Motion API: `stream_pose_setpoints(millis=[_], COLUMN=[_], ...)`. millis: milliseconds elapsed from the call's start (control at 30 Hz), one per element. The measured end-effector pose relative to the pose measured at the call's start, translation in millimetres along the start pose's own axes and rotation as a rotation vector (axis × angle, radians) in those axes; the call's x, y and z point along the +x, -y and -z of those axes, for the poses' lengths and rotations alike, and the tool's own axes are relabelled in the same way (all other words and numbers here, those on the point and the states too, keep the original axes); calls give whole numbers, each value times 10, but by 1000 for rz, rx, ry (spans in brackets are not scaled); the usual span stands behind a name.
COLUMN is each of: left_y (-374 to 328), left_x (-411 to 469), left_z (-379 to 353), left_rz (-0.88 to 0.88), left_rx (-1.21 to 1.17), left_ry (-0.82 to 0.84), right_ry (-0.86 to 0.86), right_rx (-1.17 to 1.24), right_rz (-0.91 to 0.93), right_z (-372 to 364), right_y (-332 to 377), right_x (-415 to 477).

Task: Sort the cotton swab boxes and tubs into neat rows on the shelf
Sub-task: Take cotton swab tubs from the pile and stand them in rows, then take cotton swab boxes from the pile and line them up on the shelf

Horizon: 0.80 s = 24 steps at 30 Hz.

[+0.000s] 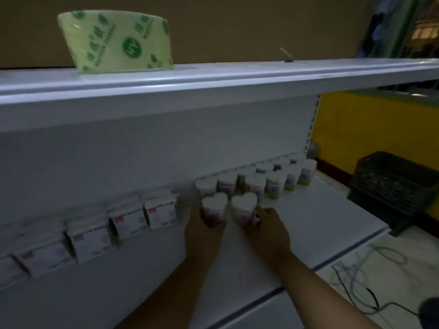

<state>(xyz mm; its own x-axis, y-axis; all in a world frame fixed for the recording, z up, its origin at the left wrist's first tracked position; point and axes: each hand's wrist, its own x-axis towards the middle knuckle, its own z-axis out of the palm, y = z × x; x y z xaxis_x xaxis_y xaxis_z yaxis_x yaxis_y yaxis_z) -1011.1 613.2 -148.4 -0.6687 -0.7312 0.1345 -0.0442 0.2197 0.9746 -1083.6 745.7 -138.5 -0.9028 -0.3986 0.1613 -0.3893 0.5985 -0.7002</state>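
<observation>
On the white lower shelf (308, 222) my left hand (204, 230) grips a heart-shaped tub of cotton swabs (213, 205). My right hand (270, 224) grips a second heart-shaped tub (244, 205) beside it. Both tubs stand upright just in front of two rows of several like tubs (261, 179) that run back to the right. To the left, several white cotton swab boxes (126, 219) stand in a row along the shelf's back wall.
The upper shelf (213, 81) overhangs and carries a green-printed pack (116, 41). A black plastic crate (392, 188) stands at the shelf's right end before a yellow wall. Loose cables (361, 276) lie on the floor at the right.
</observation>
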Motion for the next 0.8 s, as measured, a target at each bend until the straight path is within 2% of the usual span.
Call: stream_pose_setpoints(millis=[67, 167, 267, 333, 467, 667, 800], left_y=[39, 46, 47, 61, 119, 171, 9], left_x=[90, 128, 150, 174, 205, 277, 198], left_z=[-51, -62, -122, -152, -178, -209, -159], left_rz=[-2, -52, -57, -45, -40, 30, -2], left_rx=[15, 113, 83, 80, 97, 86, 274], left_ry=[13, -52, -99, -114, -107, -104, -140], right_ry=[-4, -19, -19, -82, -120, -132, -115], right_rx=[-77, -94, 35, 107, -122, -195, -254], right_rz=[28, 124, 120, 106, 181, 187, 129], right_z=[-17, -45, -74, -113, -158, -167, -89], right_y=[-13, 8, -6, -50, -102, -84, -10], right_x=[142, 308, 379, 387, 418, 443, 388])
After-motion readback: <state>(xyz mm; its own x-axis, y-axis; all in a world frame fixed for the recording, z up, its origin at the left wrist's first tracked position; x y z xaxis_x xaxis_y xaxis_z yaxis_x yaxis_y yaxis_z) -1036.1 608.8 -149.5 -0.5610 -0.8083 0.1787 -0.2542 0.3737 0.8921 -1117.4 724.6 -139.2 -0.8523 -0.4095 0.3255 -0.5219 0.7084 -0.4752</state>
